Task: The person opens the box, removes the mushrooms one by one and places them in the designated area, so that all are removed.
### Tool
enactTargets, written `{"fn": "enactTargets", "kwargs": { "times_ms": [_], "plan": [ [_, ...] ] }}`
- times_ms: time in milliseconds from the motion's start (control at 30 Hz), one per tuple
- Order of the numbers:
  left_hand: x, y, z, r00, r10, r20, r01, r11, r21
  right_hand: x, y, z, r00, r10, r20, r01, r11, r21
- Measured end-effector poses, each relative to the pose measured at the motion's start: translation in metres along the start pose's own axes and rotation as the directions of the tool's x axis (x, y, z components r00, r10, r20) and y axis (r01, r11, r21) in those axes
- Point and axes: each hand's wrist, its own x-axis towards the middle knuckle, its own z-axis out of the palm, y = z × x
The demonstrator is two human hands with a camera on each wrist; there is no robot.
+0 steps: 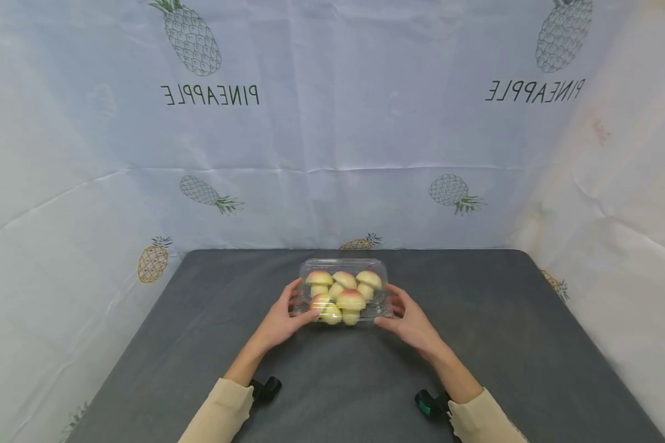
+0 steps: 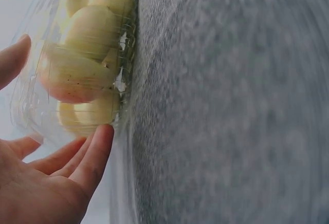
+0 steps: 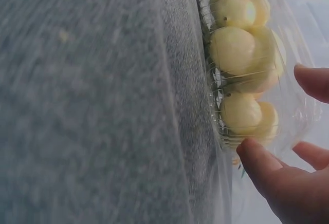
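Observation:
A clear plastic clamshell box point(image 1: 343, 264) sits low over the far middle of the dark table. Inside it lie several mushroom-shaped pieces point(image 1: 351, 300), pale yellow with pinkish-red caps. My left hand point(image 1: 279, 320) grips the box's left end, thumb at the near top edge, other fingers along the side. At the opposite end my right hand point(image 1: 412, 320) holds it the same way. In the left wrist view, fingertips point(image 2: 105, 134) meet the box's lower end. The right wrist view has the thumb point(image 3: 313, 82) beside the lid and a finger at the base edge.
A dark grey cloth-covered table point(image 1: 332, 381) spreads around the box. Behind it and at both sides hangs a pale curtain point(image 1: 332, 123) printed with pineapples and mirrored lettering. Black wrist cameras point(image 1: 266, 389) are strapped at both wrists, beside beige sleeves point(image 1: 218, 412).

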Motion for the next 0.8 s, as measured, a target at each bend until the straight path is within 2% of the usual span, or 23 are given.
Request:
{"fn": "enactTargets", "kwargs": {
  "times_ms": [233, 567, 800],
  "plan": [
    [0.002, 0.002, 0.006, 1.000, 0.001, 0.018, -0.001, 1.000, -0.007, 0.000, 0.005, -0.007, 1.000, 0.009, -0.016, -0.009, 1.000, 0.005],
    [0.003, 0.008, 0.012, 0.999, 0.008, 0.038, -0.007, 1.000, -0.025, -0.007, 0.006, -0.021, 0.999, -0.017, 0.027, 0.017, 1.000, 0.017],
    [0.004, 0.014, 0.014, 0.997, 0.019, 0.076, -0.018, 1.000, -0.018, -0.014, 0.005, -0.028, 0.999, -0.009, 0.044, 0.009, 1.000, 0.017]
  ]
}}
